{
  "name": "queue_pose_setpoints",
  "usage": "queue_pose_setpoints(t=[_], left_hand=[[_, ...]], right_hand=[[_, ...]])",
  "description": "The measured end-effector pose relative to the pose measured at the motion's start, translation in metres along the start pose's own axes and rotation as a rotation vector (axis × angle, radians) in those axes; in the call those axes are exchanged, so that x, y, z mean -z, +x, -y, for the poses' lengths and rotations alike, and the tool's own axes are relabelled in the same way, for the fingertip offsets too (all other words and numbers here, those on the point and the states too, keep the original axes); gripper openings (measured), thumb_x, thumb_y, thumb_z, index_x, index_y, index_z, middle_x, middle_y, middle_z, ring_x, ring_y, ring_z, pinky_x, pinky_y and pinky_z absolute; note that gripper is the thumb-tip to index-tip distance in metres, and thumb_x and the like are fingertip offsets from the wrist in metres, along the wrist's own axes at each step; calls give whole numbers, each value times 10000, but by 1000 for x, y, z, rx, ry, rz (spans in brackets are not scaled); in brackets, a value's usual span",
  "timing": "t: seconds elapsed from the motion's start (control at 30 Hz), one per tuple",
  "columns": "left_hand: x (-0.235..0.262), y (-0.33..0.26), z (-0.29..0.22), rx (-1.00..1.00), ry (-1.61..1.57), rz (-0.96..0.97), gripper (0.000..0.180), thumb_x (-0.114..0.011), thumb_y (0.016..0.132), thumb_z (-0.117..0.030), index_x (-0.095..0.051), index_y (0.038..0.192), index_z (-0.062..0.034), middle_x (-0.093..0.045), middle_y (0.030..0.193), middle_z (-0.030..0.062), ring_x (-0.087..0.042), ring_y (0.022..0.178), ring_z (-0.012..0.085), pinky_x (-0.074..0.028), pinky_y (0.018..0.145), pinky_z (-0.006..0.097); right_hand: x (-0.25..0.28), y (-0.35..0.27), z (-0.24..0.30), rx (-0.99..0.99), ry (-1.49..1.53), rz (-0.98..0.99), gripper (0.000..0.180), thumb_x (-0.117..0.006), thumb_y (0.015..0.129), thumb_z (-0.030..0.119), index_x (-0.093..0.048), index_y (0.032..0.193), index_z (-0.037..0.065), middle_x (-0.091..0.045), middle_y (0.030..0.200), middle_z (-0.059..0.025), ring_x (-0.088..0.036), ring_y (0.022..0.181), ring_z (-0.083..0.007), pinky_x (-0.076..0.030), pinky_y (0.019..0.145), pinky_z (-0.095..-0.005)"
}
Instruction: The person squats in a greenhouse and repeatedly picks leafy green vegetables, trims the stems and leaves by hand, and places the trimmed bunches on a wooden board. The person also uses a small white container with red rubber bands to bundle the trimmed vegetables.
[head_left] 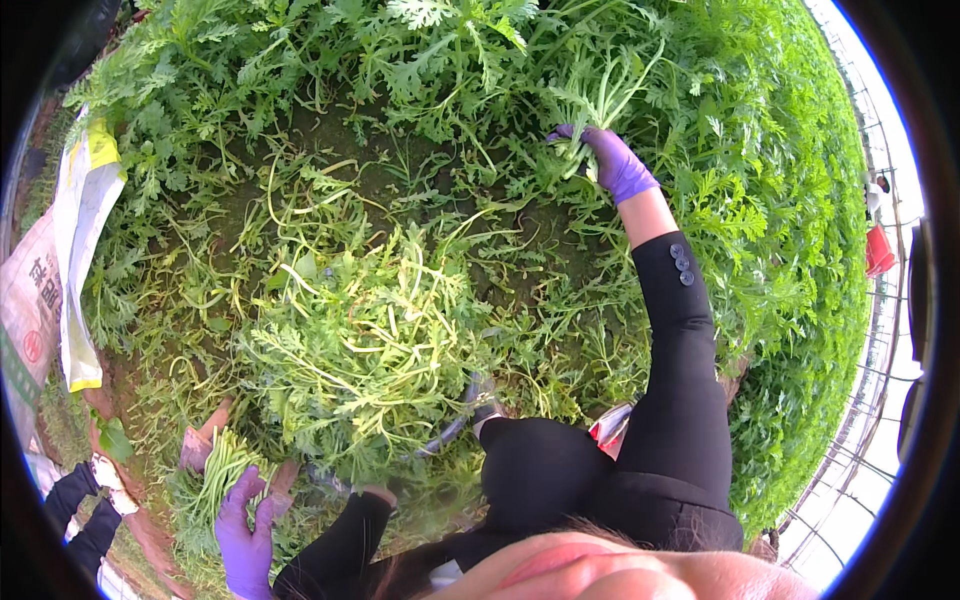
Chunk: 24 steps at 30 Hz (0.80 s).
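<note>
My right hand [612, 160], in a purple glove with a black sleeve, reaches far forward and is closed on a clump of leafy green stems [598, 95] growing in the bed. My left hand [245, 535], also purple-gloved, hangs low at the lower left and grips a bundle of cut green stalks [222, 470]. Between the hands sits a round basket [455, 425], its dark rim just showing under a tall heap of cut greens [365, 335].
Dense feathery green plants [760, 220] fill the bed ahead and to the right. A white and yellow sack [80, 230] lies at the left edge. Bare brown soil [110, 400] shows at the lower left, where another person's dark sleeve [75, 510] enters. Greenhouse frame bars [880, 300] curve along the right.
</note>
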<state>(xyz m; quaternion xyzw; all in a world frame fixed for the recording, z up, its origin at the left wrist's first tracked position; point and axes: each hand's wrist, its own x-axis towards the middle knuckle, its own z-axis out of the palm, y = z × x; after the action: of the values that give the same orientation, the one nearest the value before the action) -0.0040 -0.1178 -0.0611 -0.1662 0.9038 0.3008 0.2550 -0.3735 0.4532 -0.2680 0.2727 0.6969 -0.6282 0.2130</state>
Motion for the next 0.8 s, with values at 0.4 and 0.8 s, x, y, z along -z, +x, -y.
queue_pose_setpoints(t=[0.4, 0.8], left_hand=[[-13, -56, -98, -579, 546, -748, 1015, -826, 681, -156, -292, 1544, -153, -311, 1584, 108, -257, 1466, 362, -217, 1210, 463], [-15, -90, -85, -819, 710, -1468, 845, -665, 781, -82, -333, 1521, -321, -276, 1593, 84, -272, 1459, 323, -226, 1181, 510]], right_hand=[[-117, -306, 20, 312, -393, 760, 413, -753, 817, 100, -656, 1206, 1, -709, 1073, -74, -637, 974, -156, -509, 885, -306], [-211, -477, 90, 527, -1599, 1024, 465, -726, 745, 95, -610, 1171, -48, -713, 939, -128, -627, 844, -144, -532, 729, -352]])
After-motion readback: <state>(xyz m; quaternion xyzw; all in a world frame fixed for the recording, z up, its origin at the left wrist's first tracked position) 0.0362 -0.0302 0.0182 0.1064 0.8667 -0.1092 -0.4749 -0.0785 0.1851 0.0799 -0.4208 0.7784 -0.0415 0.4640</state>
